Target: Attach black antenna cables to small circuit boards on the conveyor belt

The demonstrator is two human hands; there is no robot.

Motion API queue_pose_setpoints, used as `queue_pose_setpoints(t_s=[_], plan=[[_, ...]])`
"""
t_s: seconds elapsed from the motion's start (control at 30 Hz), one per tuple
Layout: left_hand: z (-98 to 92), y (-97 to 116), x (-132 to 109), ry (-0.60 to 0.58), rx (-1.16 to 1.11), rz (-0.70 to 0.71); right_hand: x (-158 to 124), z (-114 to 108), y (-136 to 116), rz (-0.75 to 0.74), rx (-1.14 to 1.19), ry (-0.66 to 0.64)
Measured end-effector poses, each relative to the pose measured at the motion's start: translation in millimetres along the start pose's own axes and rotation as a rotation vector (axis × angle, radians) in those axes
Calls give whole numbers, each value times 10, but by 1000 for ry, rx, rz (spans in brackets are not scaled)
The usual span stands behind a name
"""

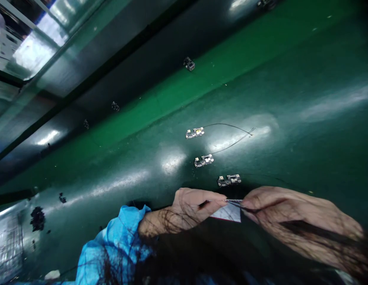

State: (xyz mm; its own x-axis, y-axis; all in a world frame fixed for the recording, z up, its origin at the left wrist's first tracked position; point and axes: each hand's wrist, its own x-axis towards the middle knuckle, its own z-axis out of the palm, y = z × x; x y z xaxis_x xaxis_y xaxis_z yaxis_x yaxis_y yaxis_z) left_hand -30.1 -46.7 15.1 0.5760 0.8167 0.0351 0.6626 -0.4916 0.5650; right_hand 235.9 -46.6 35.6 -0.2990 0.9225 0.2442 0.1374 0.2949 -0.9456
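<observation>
At the near edge of the work surface, my left hand (196,208) and my right hand (279,209) face each other, each closed in a pinch. Between their fingertips is a thin piece (234,200), seen edge-on, which looks like a small circuit board; the fingers cover its ends. Just below it a white slip (230,212) with a red edge shows, partly behind my left fingers. Beyond the hands lie three small boards: the nearest board (229,180), a middle board (203,160) and a farther board (194,133). Thin black wires (228,125) trail from the middle and farther ones.
The green work surface (320,150) runs diagonally. Small dark parts lie farther off, among them one part (189,63) on the bright green strip. At the left are a dark clump of parts (37,218) and a clear plastic tray (7,249). Strands of hair cross the lower view.
</observation>
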Motion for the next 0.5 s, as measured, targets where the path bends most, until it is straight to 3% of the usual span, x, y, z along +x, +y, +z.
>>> queue_pose_setpoints(t_s=[0.17, 0.5], plan=[[-50, -12, 6, -4, -313, -146, 30, -36, 38, -17, -16, -66], [-61, -35, -48, -62, -367, -163, 176, 30, -38, -58, 36, 40]])
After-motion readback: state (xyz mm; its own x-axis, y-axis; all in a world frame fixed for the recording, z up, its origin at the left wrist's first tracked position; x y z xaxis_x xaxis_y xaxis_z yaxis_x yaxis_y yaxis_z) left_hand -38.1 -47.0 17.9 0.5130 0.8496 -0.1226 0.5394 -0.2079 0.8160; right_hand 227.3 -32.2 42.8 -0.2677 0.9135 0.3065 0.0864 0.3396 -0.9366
